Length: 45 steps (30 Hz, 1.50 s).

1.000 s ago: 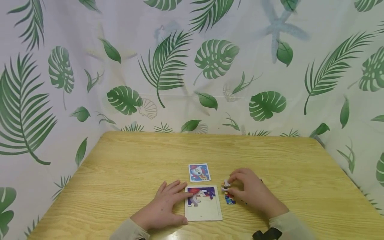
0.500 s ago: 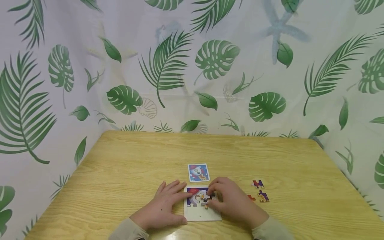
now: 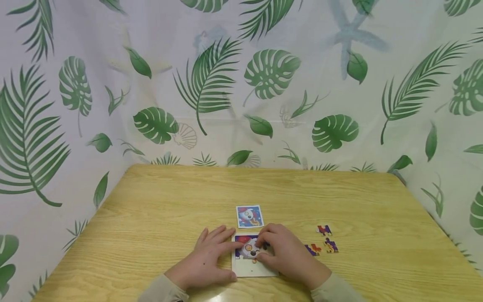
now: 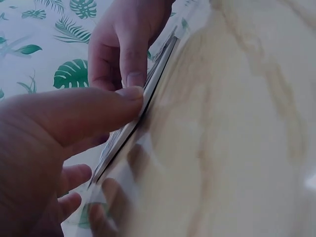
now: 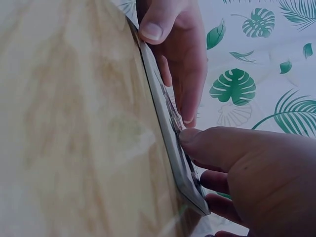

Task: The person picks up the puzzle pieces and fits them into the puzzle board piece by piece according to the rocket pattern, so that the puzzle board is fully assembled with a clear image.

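Head camera: on my feed, a puzzle tray (image 3: pixel 247 270) lies on the wooden table (image 3: pixel 170 201). At its nine o'clock, the left hand (image 3: pixel 207 261) rests fingers spread against the edge. From three, the right hand (image 3: pixel 288 253) pinches a dog-face piece (image 3: pixel 253 253) within the tray. I see a picture card (image 3: pixel 249 216) at twelve, loose pieces (image 3: pixel 331 246) beyond the right hand.

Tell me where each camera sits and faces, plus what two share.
Head: worn on the head, facing forward and down at puzzle board, wood-grain table and leaf-print cloth; left hand, right hand and both sleeves show.
Left wrist: on that wrist, looking along the puzzle board's edge; left hand near, right hand beyond.
Right wrist: on that wrist, seeing the puzzle board edge-on; right hand near, left hand beyond.
Shared: both wrist views catch both hands, puzzle board and cloth.
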Available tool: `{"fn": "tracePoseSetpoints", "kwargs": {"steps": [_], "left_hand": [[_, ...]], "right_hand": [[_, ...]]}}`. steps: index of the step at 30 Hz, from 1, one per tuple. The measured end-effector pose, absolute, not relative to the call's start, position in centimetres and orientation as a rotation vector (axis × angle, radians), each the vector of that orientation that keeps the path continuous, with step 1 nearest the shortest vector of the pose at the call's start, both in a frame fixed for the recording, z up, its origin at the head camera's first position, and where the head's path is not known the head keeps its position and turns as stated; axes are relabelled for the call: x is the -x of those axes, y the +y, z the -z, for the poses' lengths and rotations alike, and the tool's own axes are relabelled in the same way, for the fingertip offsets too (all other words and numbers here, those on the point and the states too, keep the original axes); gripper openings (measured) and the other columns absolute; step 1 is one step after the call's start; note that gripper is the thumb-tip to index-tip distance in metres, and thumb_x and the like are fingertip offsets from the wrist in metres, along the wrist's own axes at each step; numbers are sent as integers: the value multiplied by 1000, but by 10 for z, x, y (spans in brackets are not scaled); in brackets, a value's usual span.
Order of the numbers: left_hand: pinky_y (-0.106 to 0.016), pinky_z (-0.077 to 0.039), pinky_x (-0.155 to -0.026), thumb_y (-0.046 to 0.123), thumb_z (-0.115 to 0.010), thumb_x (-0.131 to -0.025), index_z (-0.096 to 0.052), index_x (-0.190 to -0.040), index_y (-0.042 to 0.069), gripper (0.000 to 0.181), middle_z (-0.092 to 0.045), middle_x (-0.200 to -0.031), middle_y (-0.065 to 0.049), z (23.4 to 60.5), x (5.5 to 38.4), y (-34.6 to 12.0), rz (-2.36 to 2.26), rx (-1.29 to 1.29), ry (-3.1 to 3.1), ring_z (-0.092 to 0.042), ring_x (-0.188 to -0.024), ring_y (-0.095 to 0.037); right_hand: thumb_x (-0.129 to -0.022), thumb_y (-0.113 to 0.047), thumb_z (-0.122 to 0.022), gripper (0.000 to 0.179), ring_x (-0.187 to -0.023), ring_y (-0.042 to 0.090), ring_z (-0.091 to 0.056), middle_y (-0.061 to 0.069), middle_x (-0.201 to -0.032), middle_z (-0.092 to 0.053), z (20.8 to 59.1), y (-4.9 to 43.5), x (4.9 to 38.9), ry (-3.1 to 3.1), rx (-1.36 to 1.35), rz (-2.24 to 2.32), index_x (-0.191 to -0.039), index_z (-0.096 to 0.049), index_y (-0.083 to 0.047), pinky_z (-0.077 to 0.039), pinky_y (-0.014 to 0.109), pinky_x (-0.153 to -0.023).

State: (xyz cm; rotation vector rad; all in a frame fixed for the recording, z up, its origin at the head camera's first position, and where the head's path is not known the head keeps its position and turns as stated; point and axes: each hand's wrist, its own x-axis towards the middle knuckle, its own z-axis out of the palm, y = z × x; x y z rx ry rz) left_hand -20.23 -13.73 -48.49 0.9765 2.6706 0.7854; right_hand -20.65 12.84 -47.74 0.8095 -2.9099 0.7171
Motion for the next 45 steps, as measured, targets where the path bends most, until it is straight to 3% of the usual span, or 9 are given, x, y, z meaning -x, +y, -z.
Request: {"fn": "tracePoseSetpoints", "kwargs": {"steps": [6,17,31,39,45], "left_hand": [[-71,2,-114,57,-71,-85,-54,-144,46,62,-25,-166,0,483,198,-135,-770,-1036,2635,-10,-154,-31],[-72,-1,-113,62,-64,-90,-56,-142,44,56,-22,-167,-2,488,197,-136,-719,-1090,2627,-11,-153,-34],[-66,0,-117,56,-71,-86,-55,-144,41,62,-22,-166,-14,484,198,-133,-729,-1015,2652,-10,-153,-36],[-65,-1,-117,56,-71,-87,-53,-146,42,64,-24,-166,-11,484,199,-135,-726,-1006,2666,-11,-153,-34],[-63,0,-118,52,-72,-87,-51,-147,45,64,-22,-166,-8,487,198,-133,-737,-993,2658,-11,-153,-33]], "right_hand": [[-85,-33,-79,17,-111,14,-55,-11,-114,-59,478,129,207,-2904,-828,-706,-99,-71,-26,-47,45,-101],[-88,-30,-77,19,-110,13,-52,-10,-118,-57,482,137,207,-2866,-936,-728,-107,-75,-30,-47,44,-100],[-89,-29,-76,22,-115,16,-52,-7,-123,-57,480,136,206,-2894,-918,-764,-112,-75,-29,-46,48,-102],[-92,-30,-75,26,-124,18,-49,-5,-132,-53,475,146,213,-2934,-792,-883,-118,-73,-28,-46,47,-103],[-93,-26,-75,30,-127,28,-49,0,-135,-53,466,176,217,-2906,-682,-898,-122,-72,-23,-46,52,-102]]}}
